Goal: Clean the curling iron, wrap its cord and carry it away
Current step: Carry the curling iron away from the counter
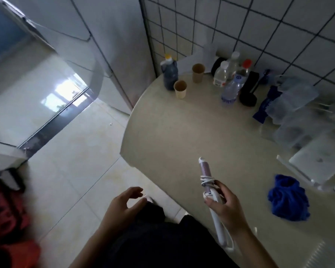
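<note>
A: Head view first. Where to look for the curling iron?

B: Up off the table, just inside its near edge. Gripped round the white handle by the right hand, barrel pointing away. Wound with the cord in a few white loops just above the fingers.

A: Why gripped there?

B: Probably to keep the loops from sliding down and unwinding. Looks wrapped already, with only the carrying left to do.

A: And the left hand?

B: Holding nothing, fingers loosely spread, hovering over the floor beside dark-clad legs. Likely kept free for balance.

A: Anything else on the table?

B: A bunched blue cloth near the right hand, presumably the wiping rag. 2 paper cups and several bottles back by the tiled wall, well apart from the iron.

A: Room to move?

B: Plenty to the left: a curved table edge, then open pale floor. Worth lifting clear of that edge before turning. Cannot tell what the blurred red shape at the far left is.
</note>
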